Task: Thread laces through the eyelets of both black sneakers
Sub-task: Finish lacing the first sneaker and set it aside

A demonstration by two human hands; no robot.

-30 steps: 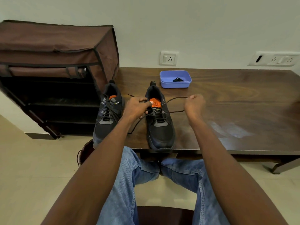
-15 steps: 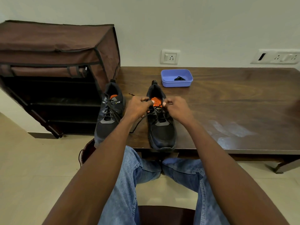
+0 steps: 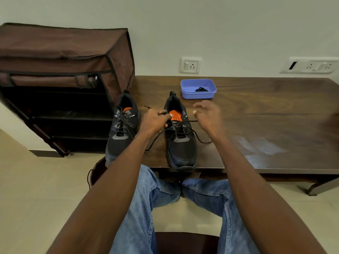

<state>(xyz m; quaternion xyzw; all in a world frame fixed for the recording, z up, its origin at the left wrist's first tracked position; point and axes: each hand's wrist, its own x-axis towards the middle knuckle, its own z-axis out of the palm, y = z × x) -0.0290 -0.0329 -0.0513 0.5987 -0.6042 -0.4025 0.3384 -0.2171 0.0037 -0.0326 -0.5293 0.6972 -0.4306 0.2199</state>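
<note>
Two black sneakers with orange insoles stand toes-out at the near edge of the table — the left sneaker laced, the right sneaker with lace ends trailing loose. The left hand grips the right sneaker's collar; the right hand hovers beside it, fingers relaxed. Bare wood stretches rightward past a blue tray.

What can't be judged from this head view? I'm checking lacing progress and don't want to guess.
- Top left eyelets of the right sneaker: covered by the left hand, head view.
- What the left hand grips: fingers curl over it.
- Dark item in the blue tub: too small to identify.
- Right hand: motion-blurred, so lace contact is unclear.
- Left sneaker: toe hidden behind the left forearm.
</note>
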